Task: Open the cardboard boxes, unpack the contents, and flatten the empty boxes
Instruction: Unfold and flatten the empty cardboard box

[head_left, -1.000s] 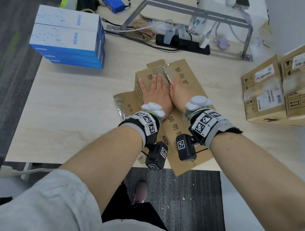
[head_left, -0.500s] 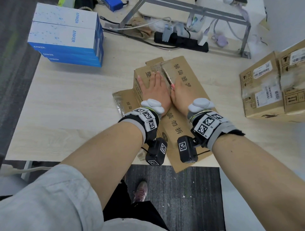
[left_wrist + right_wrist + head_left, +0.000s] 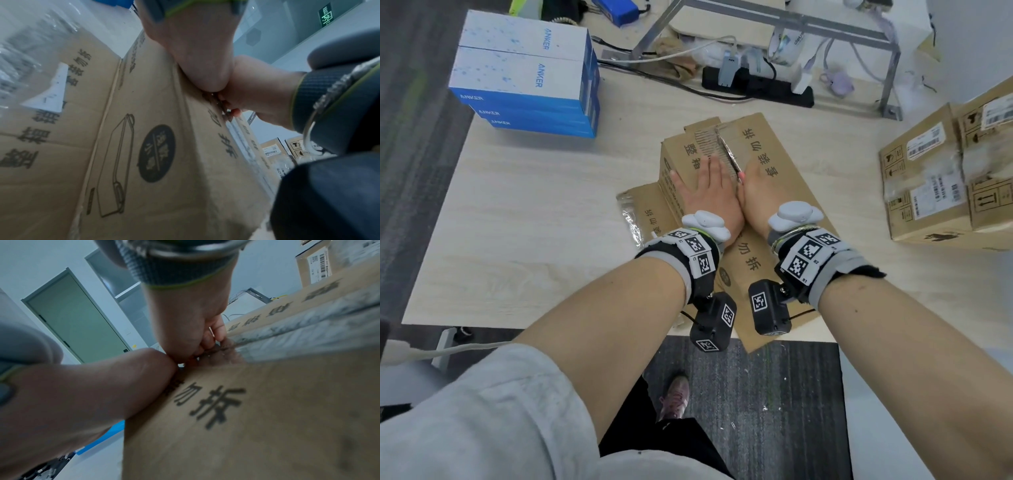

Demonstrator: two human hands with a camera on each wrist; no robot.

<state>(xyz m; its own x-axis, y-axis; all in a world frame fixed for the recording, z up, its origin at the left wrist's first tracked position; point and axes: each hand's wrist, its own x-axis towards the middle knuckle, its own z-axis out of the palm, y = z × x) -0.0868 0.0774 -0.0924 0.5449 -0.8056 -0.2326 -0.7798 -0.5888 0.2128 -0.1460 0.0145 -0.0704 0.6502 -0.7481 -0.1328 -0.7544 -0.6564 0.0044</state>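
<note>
**Both palms down on a half-collapsed carton**

The surface [image 3: 524, 219] is a pale wood-grain desk, and the cardboard box [image 3: 784, 178] lies near its front edge, one end hanging just over it. The box is empty and mostly folded down, printed with dark characters, loose clear tape trailing off its left flap. Corrugated board like this looks light and stiff across its panels but gives readily along the scored creases, so I judge that pressure belongs on the folds and the seam, not mid-panel. The open torn edge down the middle looks rough; fingers should stay flat there.

Two sealed cartons [image 3: 941, 178] sit well apart at the right, still taped. A stack of blue and white product boxes [image 3: 524, 78] stands at the far left.

The left hand [image 3: 709, 195] lies flat, fingers straight, pressing the left panel. The right hand [image 3: 756, 192] presses just beside it, the two touching; in the right wrist view its fingers curl down at the seam, and whether that grip pinches the edge I cannot tell.
</note>
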